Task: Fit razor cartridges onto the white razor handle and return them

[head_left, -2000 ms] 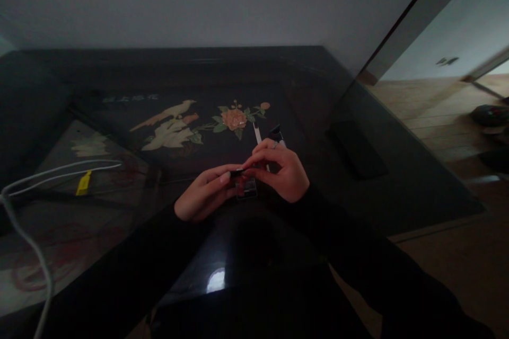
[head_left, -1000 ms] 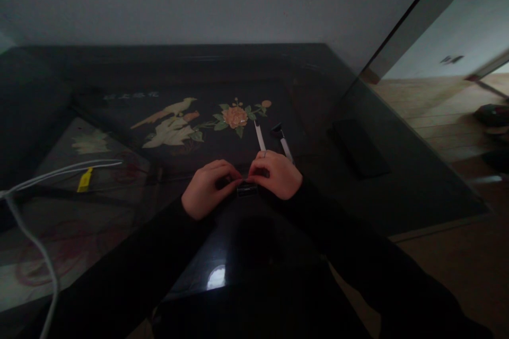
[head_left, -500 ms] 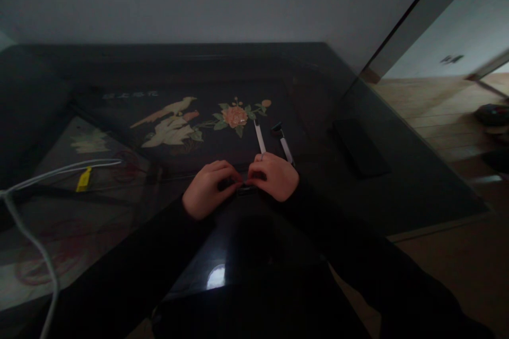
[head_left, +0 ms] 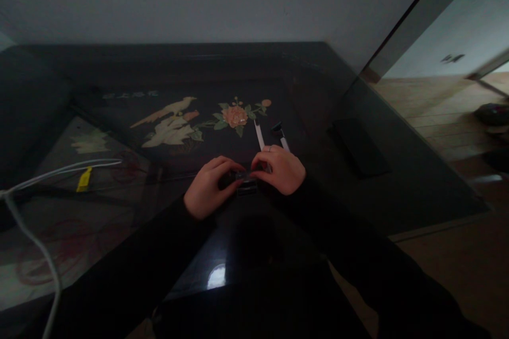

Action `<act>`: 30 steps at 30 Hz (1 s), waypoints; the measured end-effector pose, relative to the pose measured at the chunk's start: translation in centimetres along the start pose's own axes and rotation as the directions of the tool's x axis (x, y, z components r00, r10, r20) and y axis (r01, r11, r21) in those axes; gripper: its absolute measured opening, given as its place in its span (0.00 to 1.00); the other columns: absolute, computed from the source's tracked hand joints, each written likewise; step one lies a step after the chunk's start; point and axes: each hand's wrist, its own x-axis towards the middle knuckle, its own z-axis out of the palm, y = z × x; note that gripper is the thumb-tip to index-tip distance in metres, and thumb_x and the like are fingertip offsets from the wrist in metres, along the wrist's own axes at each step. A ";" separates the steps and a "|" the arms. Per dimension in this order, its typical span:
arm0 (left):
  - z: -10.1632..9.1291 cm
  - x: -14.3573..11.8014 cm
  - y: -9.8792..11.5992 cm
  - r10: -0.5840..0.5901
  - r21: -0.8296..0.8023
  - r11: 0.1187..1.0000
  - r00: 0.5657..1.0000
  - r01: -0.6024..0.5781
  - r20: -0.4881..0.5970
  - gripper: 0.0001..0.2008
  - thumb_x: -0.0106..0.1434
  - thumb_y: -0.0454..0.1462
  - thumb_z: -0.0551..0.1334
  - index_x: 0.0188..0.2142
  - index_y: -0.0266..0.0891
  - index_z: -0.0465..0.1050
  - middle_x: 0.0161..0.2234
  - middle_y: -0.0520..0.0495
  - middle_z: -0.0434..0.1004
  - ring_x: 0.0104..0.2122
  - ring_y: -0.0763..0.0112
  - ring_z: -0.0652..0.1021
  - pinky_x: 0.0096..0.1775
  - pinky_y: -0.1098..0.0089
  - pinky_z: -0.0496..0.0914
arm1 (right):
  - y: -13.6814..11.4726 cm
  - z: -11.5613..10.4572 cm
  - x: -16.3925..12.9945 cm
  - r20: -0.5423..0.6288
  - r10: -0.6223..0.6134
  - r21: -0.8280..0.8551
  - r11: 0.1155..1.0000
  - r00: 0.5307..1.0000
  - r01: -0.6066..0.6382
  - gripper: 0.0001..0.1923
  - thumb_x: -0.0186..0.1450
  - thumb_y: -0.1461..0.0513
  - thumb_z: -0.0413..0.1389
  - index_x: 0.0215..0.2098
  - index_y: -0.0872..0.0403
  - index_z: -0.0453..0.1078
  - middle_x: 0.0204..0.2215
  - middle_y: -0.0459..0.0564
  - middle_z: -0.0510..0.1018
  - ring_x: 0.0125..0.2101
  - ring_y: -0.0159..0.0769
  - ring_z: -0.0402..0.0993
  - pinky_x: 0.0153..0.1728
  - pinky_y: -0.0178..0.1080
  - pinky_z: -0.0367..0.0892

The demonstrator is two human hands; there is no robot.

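Observation:
My left hand (head_left: 209, 188) is closed in a pinch on the left side of a small dark rectangular piece with shiny edges (head_left: 247, 187). Thumb and forefinger of my right hand (head_left: 280, 169), which wears a ring, pinch at the top right of the same piece. The piece is too dark to name, and the fingertips hide part of it. Just beyond my right hand lie a white handle with a dark tip (head_left: 259, 133) and a razor (head_left: 277, 128) with a black head and white handle. My right hand covers the near ends of both.
The glass-topped dark table (head_left: 318, 79) shows a bird-and-flower picture (head_left: 234, 116). A flat black object (head_left: 360, 148) lies to the right. At left are a white cable (head_left: 40, 249) and a yellow tag (head_left: 84, 180). A wall (head_left: 178, 0) stands behind.
My right hand has shifted slightly up and to the right, covering more of the razor's handle. More of the dark piece's front now shows beneath the fingers. My left hand has barely moved.

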 end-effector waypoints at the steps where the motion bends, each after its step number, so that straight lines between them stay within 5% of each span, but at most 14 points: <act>1: 0.1 0.0 -0.1 -0.005 0.007 1.000 1.000 0.005 0.009 0.08 0.61 0.35 0.61 0.41 0.37 0.75 0.38 0.43 0.76 0.40 0.63 0.76 0.44 0.62 0.71 | 0.1 0.0 0.0 0.005 0.004 -0.010 1.000 1.000 -0.004 0.05 0.60 0.61 0.64 0.32 0.55 0.75 0.27 0.46 0.68 0.34 0.35 0.63 0.35 0.36 0.55; 30: 0.4 0.3 -0.2 -0.096 0.039 0.995 0.993 0.093 0.069 0.09 0.60 0.35 0.63 0.40 0.37 0.76 0.39 0.43 0.77 0.42 0.61 0.76 0.45 0.59 0.71 | 0.3 0.6 0.2 0.058 0.012 -0.042 0.999 0.998 -0.010 0.08 0.57 0.60 0.66 0.32 0.55 0.74 0.27 0.45 0.67 0.35 0.35 0.63 0.32 0.36 0.53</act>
